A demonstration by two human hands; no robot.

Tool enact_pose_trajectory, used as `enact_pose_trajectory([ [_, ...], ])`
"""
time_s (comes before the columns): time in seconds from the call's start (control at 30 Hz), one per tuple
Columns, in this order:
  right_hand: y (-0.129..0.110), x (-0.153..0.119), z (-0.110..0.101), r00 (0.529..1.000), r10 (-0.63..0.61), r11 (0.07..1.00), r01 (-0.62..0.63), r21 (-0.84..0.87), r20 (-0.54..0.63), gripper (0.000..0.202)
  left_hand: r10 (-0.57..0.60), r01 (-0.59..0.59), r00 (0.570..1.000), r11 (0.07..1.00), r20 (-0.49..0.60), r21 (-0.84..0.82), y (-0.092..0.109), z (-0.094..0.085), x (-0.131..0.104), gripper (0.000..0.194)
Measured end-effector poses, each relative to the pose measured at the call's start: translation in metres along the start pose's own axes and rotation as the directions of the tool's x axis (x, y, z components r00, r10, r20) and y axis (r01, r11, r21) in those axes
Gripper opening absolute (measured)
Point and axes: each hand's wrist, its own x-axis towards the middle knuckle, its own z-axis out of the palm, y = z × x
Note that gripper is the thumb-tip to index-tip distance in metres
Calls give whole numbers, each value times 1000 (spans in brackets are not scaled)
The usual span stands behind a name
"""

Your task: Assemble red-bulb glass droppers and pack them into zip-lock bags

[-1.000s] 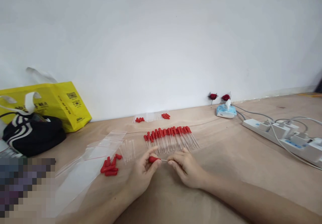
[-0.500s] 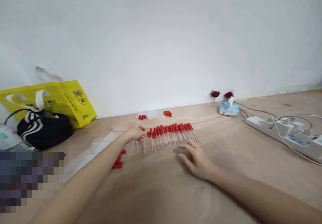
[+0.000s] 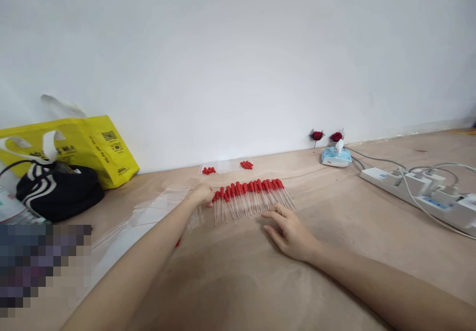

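Observation:
Several glass droppers with red rubber bulbs lie side by side in a row, bulbs toward the wall. At the row's left end my left hand pinches the bulb of the last dropper; its fingertips are partly hidden. Just below that hand lie loose clear glass tubes. A bit of a red bulb shows past my left forearm, which hides the rest. My right hand rests on the table below the row's right part, fingers apart and holding nothing, close to the glass tips.
By the wall lies a clear bag with red bulbs at both ends. Flat plastic bags lie under my left arm. A yellow bag and black pouch stand left; wipes, roses and a power strip are right.
My left hand has moved slightly right, bringing the dropper up against the row's left end. My right hand has stayed in place. The view has shifted a little.

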Motion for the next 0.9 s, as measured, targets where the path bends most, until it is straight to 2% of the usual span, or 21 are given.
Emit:
enact_pose_trajectory([
  [0.1,0,0,0,1000,-11,1000,11,-5,-3,27,-50,50,997,999,51,-3,3,2,1,27],
  [0.23,1,0,0,1000,-10,1000,10,-2,20,25,17,-17,1000,1000,-2,0,-6,-13,-8,27],
  [0.37,0,0,-1,999,-35,999,36,-30,40,18,191,-189,977,981,-93,31,-38,-47,-37,18],
  [0.47,-5,4,2,997,-61,993,65,-94,51,14,306,-302,948,952,-83,53,-69,-67,-63,19],
  [0.57,-16,19,12,990,-116,982,126,-143,75,13,420,-416,907,906,-42,84,-94,-72,-79,26],
  [0.63,-26,36,24,985,-138,974,154,-168,106,14,468,-464,883,880,-25,99,-104,-70,-83,26],
  [0.7,-40,58,37,988,-92,974,115,-193,128,15,496,-494,868,862,6,111,-105,-66,-83,25],
  [0.8,-63,97,56,989,91,973,-63,-222,117,19,511,-516,857,847,67,128,-99,-60,-81,21],
  [0.87,-76,122,67,956,238,949,-191,-251,172,20,498,-506,863,854,89,125,-95,-58,-79,18],
  [0.9,-81,132,72,923,319,928,-259,-268,215,22,489,-497,867,859,96,118,-93,-57,-79,18],
])
